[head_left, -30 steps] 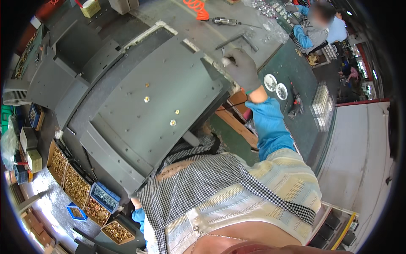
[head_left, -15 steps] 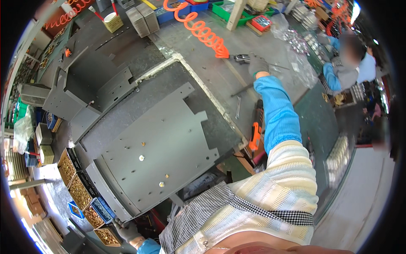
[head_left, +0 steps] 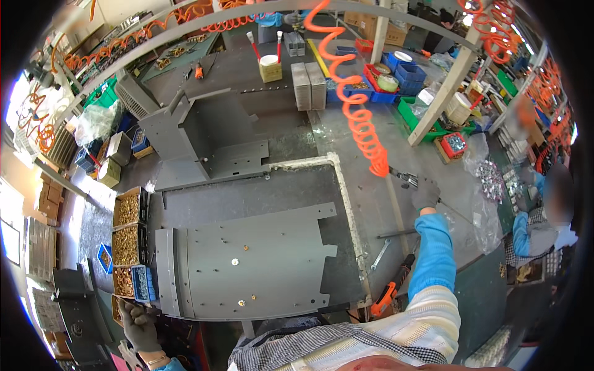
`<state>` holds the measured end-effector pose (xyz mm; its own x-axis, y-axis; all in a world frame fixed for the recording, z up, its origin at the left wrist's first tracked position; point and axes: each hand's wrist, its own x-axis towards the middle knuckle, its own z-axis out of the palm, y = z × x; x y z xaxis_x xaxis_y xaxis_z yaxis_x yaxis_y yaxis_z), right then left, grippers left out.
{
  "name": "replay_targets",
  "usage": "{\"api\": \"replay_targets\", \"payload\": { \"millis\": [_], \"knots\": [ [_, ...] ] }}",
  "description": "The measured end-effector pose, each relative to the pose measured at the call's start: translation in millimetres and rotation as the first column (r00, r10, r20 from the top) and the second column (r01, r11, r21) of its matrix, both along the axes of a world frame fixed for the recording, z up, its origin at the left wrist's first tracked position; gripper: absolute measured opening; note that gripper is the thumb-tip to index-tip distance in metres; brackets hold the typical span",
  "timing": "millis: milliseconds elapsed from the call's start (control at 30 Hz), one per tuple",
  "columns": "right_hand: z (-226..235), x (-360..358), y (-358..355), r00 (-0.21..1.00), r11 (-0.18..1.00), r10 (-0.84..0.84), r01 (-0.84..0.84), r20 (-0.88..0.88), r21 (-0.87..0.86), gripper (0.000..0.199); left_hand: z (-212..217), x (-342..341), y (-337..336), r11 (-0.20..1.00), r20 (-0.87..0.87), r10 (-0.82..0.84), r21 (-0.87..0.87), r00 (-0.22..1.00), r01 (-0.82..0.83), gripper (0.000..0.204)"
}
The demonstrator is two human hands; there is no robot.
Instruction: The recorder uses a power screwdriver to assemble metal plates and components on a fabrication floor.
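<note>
My right hand (head_left: 426,193), in a grey glove, is closed around an air screwdriver (head_left: 406,179) at arm's length over the bench. An orange coiled hose (head_left: 359,117) runs to the tool, and a thin bit sticks out past the hand. At lower left, my gloved left hand (head_left: 139,324) has its fingers curled beside the nearest bin of brass-coloured fasteners (head_left: 116,309); whatever they hold is hidden. Between my hands lies a grey sheet-metal panel (head_left: 266,266) with small studs, a white round piece (head_left: 235,262) and several brass-coloured fittings.
A bent grey metal housing (head_left: 216,139) stands behind the panel. Fastener bins (head_left: 129,238) and a small blue bin (head_left: 143,284) line the left. An orange-black power tool (head_left: 390,294) and wrench (head_left: 382,253) lie at right. A co-worker (head_left: 538,229) sits far right.
My view has turned, so more of the far bench shows. My left hand now shows more fully by the nearest bin, fingers curled. The right hand still grips the air screwdriver.
</note>
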<state>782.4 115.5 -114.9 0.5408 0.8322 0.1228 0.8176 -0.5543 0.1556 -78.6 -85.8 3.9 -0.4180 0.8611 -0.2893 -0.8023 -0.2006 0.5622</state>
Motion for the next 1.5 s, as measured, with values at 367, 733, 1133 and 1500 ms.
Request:
{"api": "replay_targets", "payload": {
  "millis": [367,733,1133,1500],
  "knots": [
    [248,-240,-91,0.78,0.454,0.587,-0.538,0.216,0.71,0.056,98,288,96,0.562,-0.781,-0.608,-0.295,0.144,0.773,0.052],
    [260,-443,-162,0.566,0.375,0.773,-0.772,0.286,0.512,0.055,87,219,51,0.502,-0.715,-0.632,-0.083,0.299,0.861,0.03],
    [255,-488,-152,0.517,0.326,0.794,-0.806,0.319,0.493,0.058,89,197,41,0.585,-0.375,-0.768,-0.081,0.519,0.807,0.022],
    [249,-442,-114,0.508,0.239,0.809,-0.746,0.297,0.622,0.045,134,245,61,0.871,-0.824,0.458,0.342,-0.334,0.352,0.014]
  ]
}}
